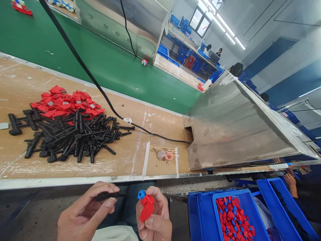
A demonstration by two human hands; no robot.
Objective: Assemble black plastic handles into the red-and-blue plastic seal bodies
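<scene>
Between thumb and fingers, my left hand [86, 211] pinches a small black plastic part [106, 196], its thin end pointing right. My right hand [157, 217] grips a red plastic piece [147, 207] with a blue knob on its upper end. Both hands are held in front of the table's near edge, a short gap between them, and the two parts do not touch. On the table at left lies a heap of black rod-like parts [77, 137], with a pile of red plastic pieces [65, 102] behind it.
A blue bin [250, 197] of red-and-blue pieces stands at lower right, beside other blue bins. Small cups [165, 154] with sticks sit between tape strips. A black cable [100, 88] crosses the table to a metal box [238, 124]. Another person's hand [291, 182] shows at far right.
</scene>
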